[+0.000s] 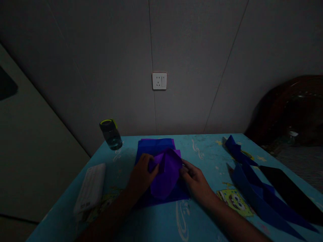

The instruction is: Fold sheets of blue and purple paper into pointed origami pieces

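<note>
A partly folded purple paper (pixel 165 178) is held up between my two hands at the middle of the table. My left hand (pixel 144 171) pinches its left side, thumb over the paper. At the right edge, my right hand (pixel 194 179) grips it between thumb and fingers. Beneath it lies a stack of blue and purple sheets (pixel 155 144). Two folded blue paper shapes rest at the right, a smaller one (pixel 237 151) behind and a larger boat-like one (pixel 259 195) in front.
On the patterned tablecloth (pixel 196 215), a dark bottle (pixel 111 134) stands at the back left and a white rectangular object (pixel 91 186) lies nearer. A flat black object (pixel 290 193) is at the right. Behind is a wall with a socket (pixel 159 81).
</note>
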Demonstrator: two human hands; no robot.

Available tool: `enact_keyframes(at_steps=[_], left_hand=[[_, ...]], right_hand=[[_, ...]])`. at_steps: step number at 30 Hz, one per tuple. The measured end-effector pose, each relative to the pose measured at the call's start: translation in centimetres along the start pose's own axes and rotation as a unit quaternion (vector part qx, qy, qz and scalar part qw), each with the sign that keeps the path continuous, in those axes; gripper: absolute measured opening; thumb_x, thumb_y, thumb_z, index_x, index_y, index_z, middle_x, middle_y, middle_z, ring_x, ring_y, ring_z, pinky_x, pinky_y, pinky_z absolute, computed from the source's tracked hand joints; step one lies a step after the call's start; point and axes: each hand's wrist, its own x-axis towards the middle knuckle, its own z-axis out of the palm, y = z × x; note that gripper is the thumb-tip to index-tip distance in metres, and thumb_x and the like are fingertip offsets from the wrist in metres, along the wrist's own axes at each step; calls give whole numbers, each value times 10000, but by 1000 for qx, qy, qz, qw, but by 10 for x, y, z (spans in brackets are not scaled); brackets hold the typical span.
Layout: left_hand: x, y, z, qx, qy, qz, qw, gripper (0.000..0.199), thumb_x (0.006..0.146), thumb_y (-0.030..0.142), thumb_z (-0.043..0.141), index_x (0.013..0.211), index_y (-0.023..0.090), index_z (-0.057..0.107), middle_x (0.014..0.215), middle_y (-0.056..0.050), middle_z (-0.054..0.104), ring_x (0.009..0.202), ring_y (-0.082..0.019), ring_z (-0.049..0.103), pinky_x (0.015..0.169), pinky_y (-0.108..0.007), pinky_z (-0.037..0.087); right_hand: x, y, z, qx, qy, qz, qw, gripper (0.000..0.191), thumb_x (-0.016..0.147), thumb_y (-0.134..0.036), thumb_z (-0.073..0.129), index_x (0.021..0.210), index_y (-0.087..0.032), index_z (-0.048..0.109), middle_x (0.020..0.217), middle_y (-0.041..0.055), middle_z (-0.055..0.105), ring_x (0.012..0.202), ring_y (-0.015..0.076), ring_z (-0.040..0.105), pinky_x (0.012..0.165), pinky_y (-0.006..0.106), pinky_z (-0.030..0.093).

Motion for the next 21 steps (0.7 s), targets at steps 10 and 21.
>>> enact_keyframes(at_steps=[10,21], left_hand=[[0,3,-8,-153,-7,-58,986,371,882,297,491,1235,186,526,1065,-84,709,925,-210,682,825,-335,520],[5,-8,-3,-230,-131,-98,959,348,891,418,488,666,170,586,607,24,570,610,-143,535,583,-239,401]], right_hand=[[8,5,-19,-18,112,-22,993,341,827,-413,632,1076,-185,680,894,47,728,758,207,660,690,305,509],[11,0,-29,175,122,34,976,364,781,-358,709,1100,-194,648,950,74,756,900,266,703,761,380,542]])
